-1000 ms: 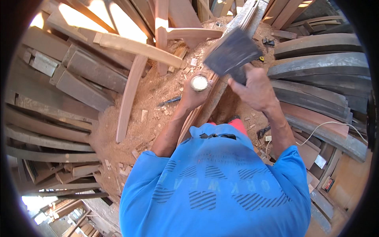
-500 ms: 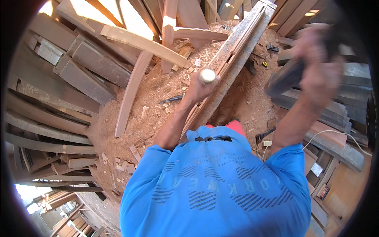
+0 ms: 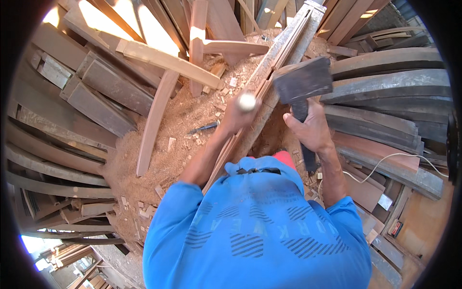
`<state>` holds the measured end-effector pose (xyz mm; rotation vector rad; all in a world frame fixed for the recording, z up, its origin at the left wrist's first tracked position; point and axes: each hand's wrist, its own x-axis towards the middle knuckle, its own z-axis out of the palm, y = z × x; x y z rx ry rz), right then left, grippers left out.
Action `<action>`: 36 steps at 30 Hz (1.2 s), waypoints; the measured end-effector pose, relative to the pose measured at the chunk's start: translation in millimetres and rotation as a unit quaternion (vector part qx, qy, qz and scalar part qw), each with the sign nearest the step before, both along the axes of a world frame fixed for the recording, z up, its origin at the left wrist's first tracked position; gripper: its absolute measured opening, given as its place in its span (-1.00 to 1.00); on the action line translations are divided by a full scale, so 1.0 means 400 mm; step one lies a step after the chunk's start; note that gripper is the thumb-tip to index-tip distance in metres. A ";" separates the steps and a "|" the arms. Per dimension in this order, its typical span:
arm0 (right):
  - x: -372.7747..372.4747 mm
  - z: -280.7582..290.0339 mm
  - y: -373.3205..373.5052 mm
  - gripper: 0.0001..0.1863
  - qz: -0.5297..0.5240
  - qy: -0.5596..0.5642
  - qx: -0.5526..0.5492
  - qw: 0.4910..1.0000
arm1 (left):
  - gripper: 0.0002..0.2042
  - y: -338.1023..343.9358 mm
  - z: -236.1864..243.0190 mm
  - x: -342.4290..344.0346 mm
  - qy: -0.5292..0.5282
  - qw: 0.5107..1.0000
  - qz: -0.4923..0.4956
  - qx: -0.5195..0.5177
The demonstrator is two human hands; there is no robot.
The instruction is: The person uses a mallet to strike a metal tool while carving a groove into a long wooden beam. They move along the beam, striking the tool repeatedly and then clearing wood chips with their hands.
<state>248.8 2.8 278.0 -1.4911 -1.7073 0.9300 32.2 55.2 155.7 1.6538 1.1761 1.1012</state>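
Observation:
My left hand (image 3: 233, 118) is closed around an upright chisel (image 3: 247, 102); its pale round handle end faces up and its blade is hidden. The fist sits over a long, narrow reddish wood piece (image 3: 278, 62) with slots along it. This piece lies lengthwise on a worn, dusty beam (image 3: 263, 120) that runs away to the far right. In my right hand (image 3: 315, 127) is a dark wooden mallet (image 3: 303, 81), gripped by its handle. The mallet's blocky head is to the right of the chisel, apart from it.
Sawdust and chips cover the ground (image 3: 192, 144), where a dark slim tool (image 3: 203, 127) lies. Curved boards (image 3: 156, 123) lean at the left, and stacked planks (image 3: 385, 91) line the right. A white cable (image 3: 385, 161) crosses the planks at right.
The mallet has swung from the upper right down and left, closer to the chisel. My left hand stays on the chisel; the whole view has shifted slightly.

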 end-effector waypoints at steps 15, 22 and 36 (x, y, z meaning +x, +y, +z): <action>0.058 -0.193 -0.054 -0.88 -0.114 0.359 -0.055 0.925 | -0.87 -0.385 -0.063 -0.174 -0.136 0.981 0.112 0.087; 0.022 -0.208 -0.041 -0.87 -0.083 0.362 -0.083 0.925 | -0.87 -0.365 -0.013 -0.134 -0.164 0.979 0.104 0.068; 0.045 -0.190 0.013 -0.84 0.024 0.474 -0.313 0.822 | -0.81 -0.196 0.126 0.195 -0.017 0.909 -0.117 0.400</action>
